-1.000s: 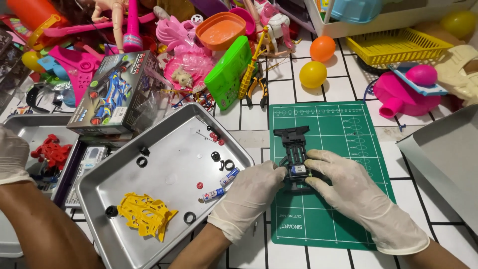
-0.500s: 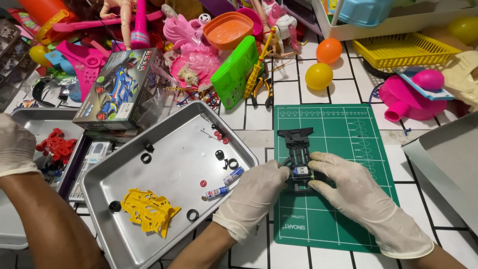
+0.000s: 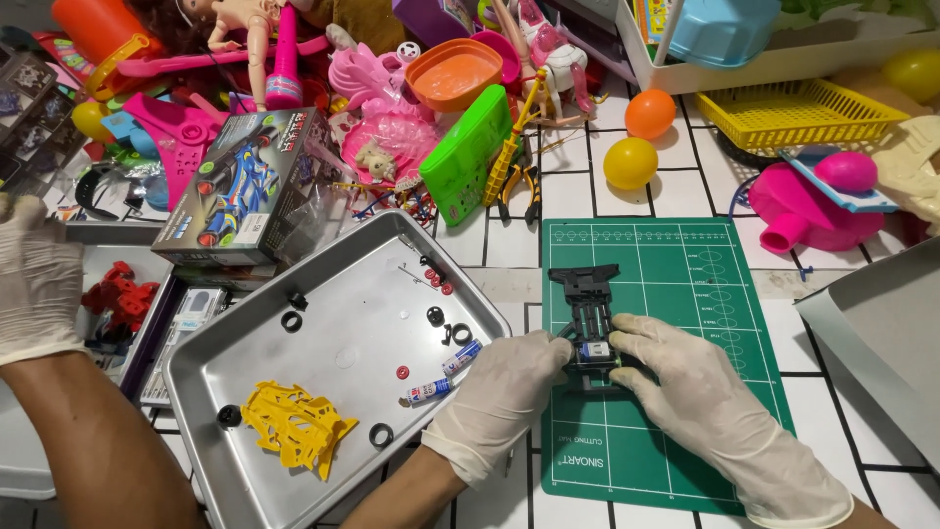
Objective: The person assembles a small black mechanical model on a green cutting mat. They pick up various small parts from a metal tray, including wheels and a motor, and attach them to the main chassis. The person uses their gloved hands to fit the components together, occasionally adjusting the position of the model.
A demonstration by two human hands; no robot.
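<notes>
Head view: chassis (image 3: pixel 590 313) between hands (image 3: pixel 597 377).

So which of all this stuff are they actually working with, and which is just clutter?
In use:
- black toy car frame, held by left hand and right hand
- green cutting mat
- metal tray with yellow car shell

Lying about:
- orange ball
- yellow basket
- pink watering can

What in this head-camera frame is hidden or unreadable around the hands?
- Rear of the black toy chassis: covered by the left hand and right hand.
- Both hands' fingertips: hidden against the chassis.
- Small black rings in the metal tray: too small to identify.
- Another person's gloved hand: cut off by the left edge.
</notes>
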